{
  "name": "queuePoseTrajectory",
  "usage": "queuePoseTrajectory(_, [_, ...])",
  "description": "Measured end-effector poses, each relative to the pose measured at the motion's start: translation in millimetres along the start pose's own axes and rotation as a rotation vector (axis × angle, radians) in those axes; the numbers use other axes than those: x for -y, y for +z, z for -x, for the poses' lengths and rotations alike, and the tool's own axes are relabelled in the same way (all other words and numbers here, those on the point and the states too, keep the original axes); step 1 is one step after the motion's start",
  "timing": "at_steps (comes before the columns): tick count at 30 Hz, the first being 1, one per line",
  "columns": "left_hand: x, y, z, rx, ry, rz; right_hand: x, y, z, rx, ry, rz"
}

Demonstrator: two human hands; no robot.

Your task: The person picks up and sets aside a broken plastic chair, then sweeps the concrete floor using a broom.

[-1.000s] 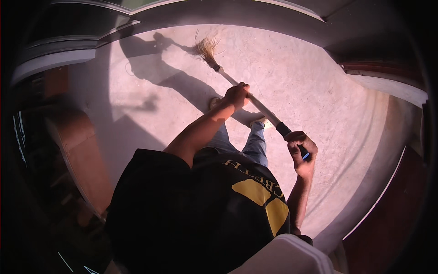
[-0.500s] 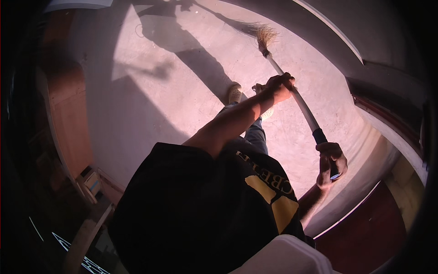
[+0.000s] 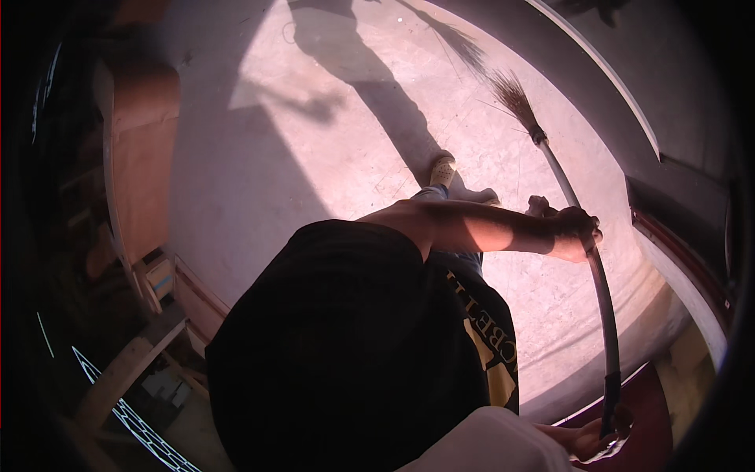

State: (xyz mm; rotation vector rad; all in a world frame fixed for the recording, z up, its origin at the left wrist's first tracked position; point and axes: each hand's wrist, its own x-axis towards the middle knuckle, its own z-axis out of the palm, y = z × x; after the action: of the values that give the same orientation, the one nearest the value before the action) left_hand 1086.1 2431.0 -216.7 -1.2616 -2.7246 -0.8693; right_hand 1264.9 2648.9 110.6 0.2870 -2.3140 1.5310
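Note:
A long-handled broom (image 3: 604, 307) slants along the right side of the view, its bristle end (image 3: 515, 101) farthest away. My left arm reaches across my body, and my left hand (image 3: 576, 230) is closed round the pale middle of the handle. Down at the lower right, my right hand (image 3: 594, 440) grips the dark end of the handle, partly hidden by a pale shape in front. The bristles fan out just over the sunlit floor (image 3: 377, 169); whether they touch it I cannot tell.
My clog-shod foot (image 3: 443, 169) stands on the floor ahead. On the right runs a low wall or ledge (image 3: 605, 55) with a pale edge. A wooden panel (image 3: 141, 173) stands at the left, wooden furniture pieces (image 3: 134, 370) below it. A dark red surface (image 3: 645, 413) lies lower right.
Both hands have moved right and nearer to me with the broom. Its bristles have shifted right and closer, and the handle stands steeper in view. Both hands still hold it.

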Motion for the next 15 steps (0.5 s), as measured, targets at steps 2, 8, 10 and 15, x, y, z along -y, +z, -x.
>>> queuePoseTrajectory(2, [-76.9, -31.4, -73.3, 0.155, 0.070, 0.551, 10.0, 0.3, 20.5, -0.045, -0.002, 0.110])
queuePoseTrajectory(8, [-86.4, 16.5, -87.4, 0.172, -0.027, 0.661, 31.2, 105.7, 3.6, -0.006, -0.047, 0.492])
queuePoseTrajectory(10, [-20.3, 50.1, -2.1, 0.178, -0.268, 0.631, -27.4, 126.8, 27.5, 0.041, 0.107, 0.122])
queuePoseTrajectory(15, [81.2, 34.2, 251.1, 0.519, -0.711, 0.248, -109.6, 209.6, 117.9, 0.157, 0.684, -0.329])
